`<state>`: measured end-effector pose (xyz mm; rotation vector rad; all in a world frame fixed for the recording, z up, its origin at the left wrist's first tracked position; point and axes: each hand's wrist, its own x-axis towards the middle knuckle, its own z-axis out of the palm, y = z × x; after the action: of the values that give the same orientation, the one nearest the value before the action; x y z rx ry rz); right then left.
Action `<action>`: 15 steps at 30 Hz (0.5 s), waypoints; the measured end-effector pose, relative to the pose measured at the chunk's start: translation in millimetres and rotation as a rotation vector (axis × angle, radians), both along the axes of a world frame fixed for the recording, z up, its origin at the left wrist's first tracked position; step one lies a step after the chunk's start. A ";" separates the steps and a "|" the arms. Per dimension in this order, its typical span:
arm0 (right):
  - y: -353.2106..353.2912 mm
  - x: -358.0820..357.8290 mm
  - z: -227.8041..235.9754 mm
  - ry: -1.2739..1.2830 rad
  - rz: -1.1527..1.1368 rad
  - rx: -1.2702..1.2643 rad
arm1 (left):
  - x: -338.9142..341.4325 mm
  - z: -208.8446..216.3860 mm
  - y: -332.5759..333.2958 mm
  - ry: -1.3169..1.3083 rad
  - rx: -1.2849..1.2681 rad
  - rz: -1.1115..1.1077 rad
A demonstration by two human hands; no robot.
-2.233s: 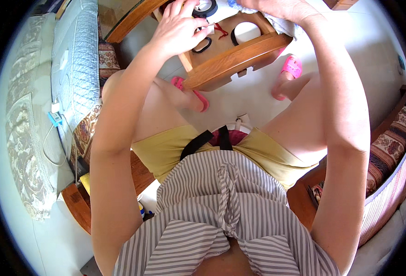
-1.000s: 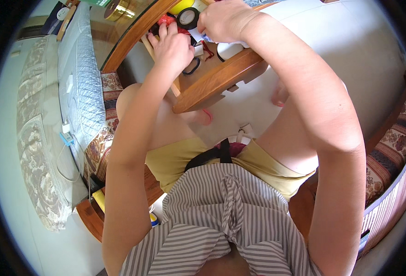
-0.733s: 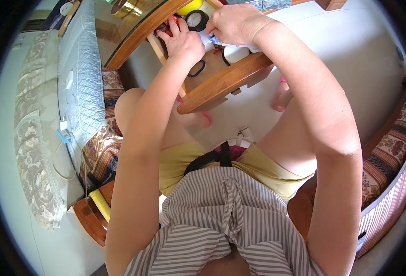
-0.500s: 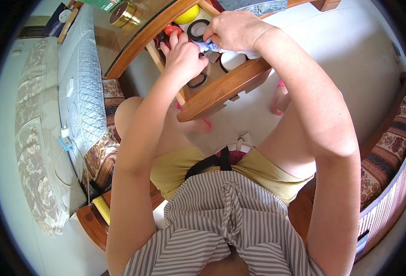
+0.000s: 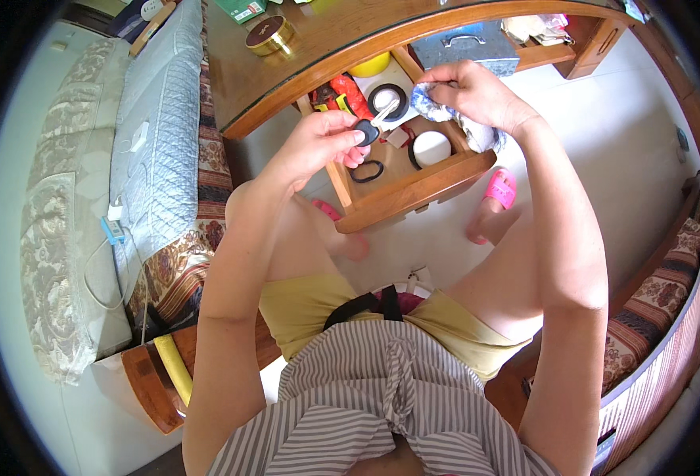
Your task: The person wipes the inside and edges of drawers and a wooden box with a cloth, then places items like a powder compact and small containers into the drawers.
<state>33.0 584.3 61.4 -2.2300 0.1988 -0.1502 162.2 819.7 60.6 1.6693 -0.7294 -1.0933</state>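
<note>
Above the left part of an open wooden drawer (image 5: 413, 194), my left hand (image 5: 318, 147) pinches a key (image 5: 367, 132) with a black head, its pale shaft pointing away to the right. My right hand (image 5: 477, 91) grips a crumpled white-and-blue cloth (image 5: 469, 127), which drapes over the drawer's right side. Inside the drawer lie a roll of black tape (image 5: 386, 100), a round white-lidded container (image 5: 431, 148), a black loop (image 5: 367, 170) and a red plastic packet (image 5: 350, 97). Something round and yellow (image 5: 371, 65) sits farther back.
Over the drawer is a glass-topped table (image 5: 350, 36) bearing a gold round tin (image 5: 270, 36). A grey-blue metal box (image 5: 465, 49) stands on the shelf to the right. Patterned seats flank me, the left one (image 5: 155, 166) carrying a quilted cover. My feet wear pink slippers (image 5: 499, 189).
My left hand has lifted out of the drawer, now with the key in its fingers. My right hand has shifted right with the cloth, uncovering more of the drawer. The view has shifted too.
</note>
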 end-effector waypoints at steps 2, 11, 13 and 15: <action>-2.0 -3.3 3.8 0.032 -0.012 0.055 | 1.2 -1.6 -0.3 0.003 -0.026 0.006; -1.2 1.5 -4.0 0.020 -0.042 0.128 | 7.8 -4.6 -0.5 -0.009 -0.042 0.205; 3.3 2.6 2.0 0.078 -0.046 0.088 | 7.0 -6.7 0.5 0.044 -0.069 0.248; 6.3 2.3 6.7 0.086 -0.030 0.074 | 4.9 -6.1 -1.2 0.091 -0.094 0.288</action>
<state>35.4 590.6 68.1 -2.1618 0.2799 -0.0618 167.1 818.5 54.5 1.5770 -0.4577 -0.9095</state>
